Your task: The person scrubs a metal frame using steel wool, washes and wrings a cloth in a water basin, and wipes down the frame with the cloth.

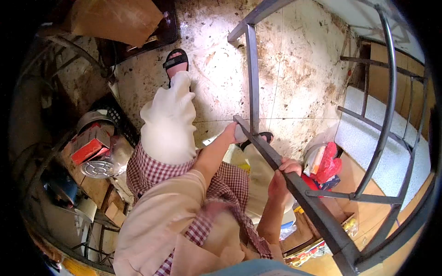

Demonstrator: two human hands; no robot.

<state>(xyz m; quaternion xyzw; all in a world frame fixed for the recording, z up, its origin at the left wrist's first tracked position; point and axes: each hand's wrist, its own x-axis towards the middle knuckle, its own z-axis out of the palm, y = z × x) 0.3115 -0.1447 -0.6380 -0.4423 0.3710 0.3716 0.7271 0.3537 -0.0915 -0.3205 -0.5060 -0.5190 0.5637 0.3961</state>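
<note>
A dark metal frame [294, 184] of square bars with curved rods lies slanting across the right half of the view. My right hand [282, 177] is wrapped round its long bar near the middle. Close to that bar's upper left end, my left hand [231, 133] is at the corner with a pale, whitish piece [240, 134] against its fingers; most of its fingers are hidden. Another bar [252, 83] runs up from near this corner.
Stained floor tiles [216, 87] lie around my sandalled feet. A red box [90, 143] and a round metal grille [97, 169] sit at the left. Brown cardboard [115, 20] is at the upper left. A red plastic bag [329, 162] and a speckled pale board [373, 138] are at the right.
</note>
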